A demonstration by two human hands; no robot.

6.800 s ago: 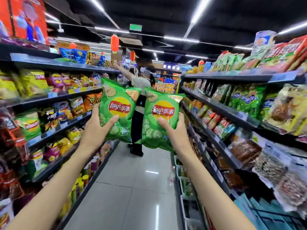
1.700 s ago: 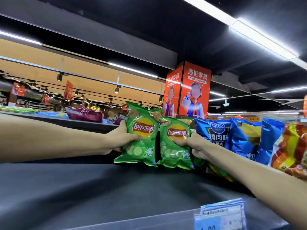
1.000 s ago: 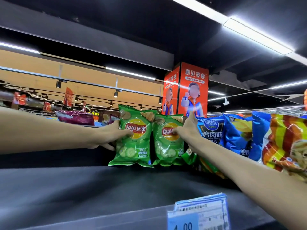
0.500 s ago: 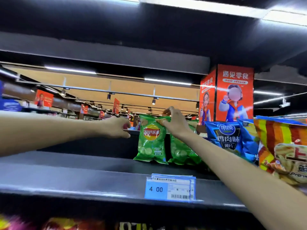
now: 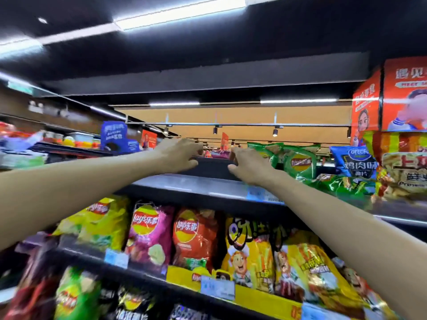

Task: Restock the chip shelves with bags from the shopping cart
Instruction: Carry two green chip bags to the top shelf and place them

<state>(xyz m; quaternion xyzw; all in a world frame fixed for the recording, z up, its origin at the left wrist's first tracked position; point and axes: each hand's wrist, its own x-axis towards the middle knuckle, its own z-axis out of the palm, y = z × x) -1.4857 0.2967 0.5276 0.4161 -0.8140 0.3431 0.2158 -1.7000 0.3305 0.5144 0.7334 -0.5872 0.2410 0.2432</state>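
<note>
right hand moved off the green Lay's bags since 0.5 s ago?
Yes. The right hand now sits empty, left of the green Lay's bags standing on the top shelf.

Definitely a supermarket snack aisle: tiered dark shelves (image 5: 201, 185) crammed with chip bags (image 5: 147, 234), price tags (image 5: 217, 288) clipped along the edges, strip lights (image 5: 180, 12) overhead.

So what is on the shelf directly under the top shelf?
Upright chip bags: yellow, purple, red and yellow cartoon-chef ones. Whatever stands behind this front row is covered.
</note>
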